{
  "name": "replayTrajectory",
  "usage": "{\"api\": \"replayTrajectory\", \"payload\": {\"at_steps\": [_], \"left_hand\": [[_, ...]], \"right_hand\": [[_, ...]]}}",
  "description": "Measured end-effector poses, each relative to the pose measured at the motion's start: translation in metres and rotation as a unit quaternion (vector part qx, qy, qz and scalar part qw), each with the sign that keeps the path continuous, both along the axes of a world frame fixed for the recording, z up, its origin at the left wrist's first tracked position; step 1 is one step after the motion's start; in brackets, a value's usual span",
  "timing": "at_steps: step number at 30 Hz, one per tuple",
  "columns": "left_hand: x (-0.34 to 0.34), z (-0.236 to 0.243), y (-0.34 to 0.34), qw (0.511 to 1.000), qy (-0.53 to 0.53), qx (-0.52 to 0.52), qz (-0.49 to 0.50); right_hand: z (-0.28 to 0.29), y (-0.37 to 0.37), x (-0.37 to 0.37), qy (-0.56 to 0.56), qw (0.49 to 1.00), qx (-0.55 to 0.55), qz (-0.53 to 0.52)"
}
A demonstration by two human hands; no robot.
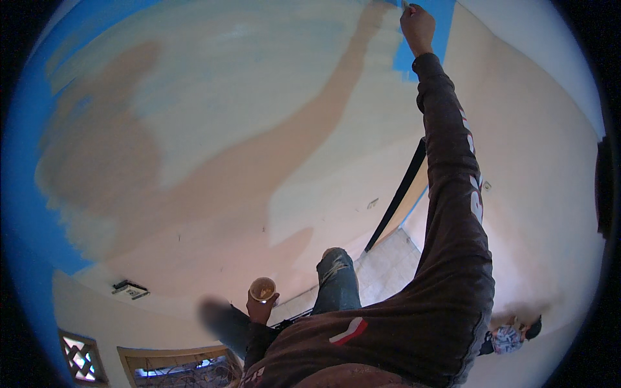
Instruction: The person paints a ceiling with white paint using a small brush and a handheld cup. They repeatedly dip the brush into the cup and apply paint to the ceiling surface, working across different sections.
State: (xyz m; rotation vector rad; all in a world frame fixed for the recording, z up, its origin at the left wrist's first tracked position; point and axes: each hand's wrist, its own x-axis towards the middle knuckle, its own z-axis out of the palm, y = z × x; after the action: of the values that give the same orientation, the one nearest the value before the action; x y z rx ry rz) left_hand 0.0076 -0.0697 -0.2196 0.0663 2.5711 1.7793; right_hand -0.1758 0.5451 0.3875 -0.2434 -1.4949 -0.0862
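My right arm stretches up to the top of the view, where my right hand (418, 30) is closed on what looks like a paintbrush (405, 4). Only a small piece of the brush shows at the upper edge. Beside that hand is a blue patch (442, 24) of the wall. Low in front of my body, my left hand (259, 312) grips a small cup (263, 290) with something light brown inside. The wall (220, 84) has a streaky cream coat with blue showing through, and my arm's shadow falls across it.
A dark pole or rail (398, 194) slants beside my right arm above pale floor tiles (391, 258). An uncovered wall box (130, 289) is at lower left, near a lattice window (83, 357) and a wood-framed opening (174, 365). Another person (508, 339) is at lower right.
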Motion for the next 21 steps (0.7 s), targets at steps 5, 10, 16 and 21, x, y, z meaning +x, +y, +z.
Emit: {"api": "replayTrajectory", "payload": {"at_steps": [5,10,16,21], "left_hand": [[-0.002,-0.006,0.000,1.000,0.007,0.009,0.001],[0.002,-0.007,-0.006,1.000,-0.006,0.005,0.014],[0.001,0.004,0.002,1.000,-0.004,0.011,0.008],[0.000,0.003,0.002,1.000,-0.015,0.021,0.003]], "right_hand": [[-0.011,-0.021,-0.031,0.034,0.997,0.068,0.019],[-0.012,-0.120,-0.042,-0.095,0.990,0.059,0.090],[-0.021,-0.244,-0.023,-0.044,0.968,0.144,0.201],[-0.026,-0.309,-0.022,-0.047,0.947,0.182,0.260]]}}
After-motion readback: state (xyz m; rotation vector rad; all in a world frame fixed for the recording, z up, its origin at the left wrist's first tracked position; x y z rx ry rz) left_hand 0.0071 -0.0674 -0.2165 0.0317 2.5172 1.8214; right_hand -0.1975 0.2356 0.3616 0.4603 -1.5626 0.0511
